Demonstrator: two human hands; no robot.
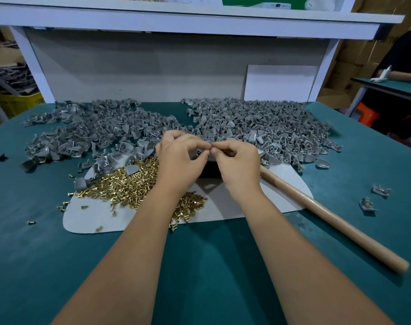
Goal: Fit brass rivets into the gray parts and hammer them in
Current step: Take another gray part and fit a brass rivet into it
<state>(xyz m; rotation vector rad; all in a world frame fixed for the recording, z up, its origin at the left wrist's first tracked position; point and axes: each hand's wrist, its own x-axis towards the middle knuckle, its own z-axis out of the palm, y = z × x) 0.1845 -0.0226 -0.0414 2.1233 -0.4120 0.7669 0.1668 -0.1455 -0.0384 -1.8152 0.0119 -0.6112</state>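
Note:
My left hand and my right hand meet fingertip to fingertip above the grey mat. Both have curled fingers pinching something small between them, mostly hidden; a dark bit shows at the fingertips. A heap of brass rivets lies on the mat under my left forearm. Grey parts fill a left pile and a right pile behind my hands. A hammer's wooden handle runs from under my right hand toward the right front; its head is hidden.
Green table with two loose grey parts at the right and stray rivets at the left. A white shelf frame stands behind. Another person sits at a table at far right. A yellow crate stands at left.

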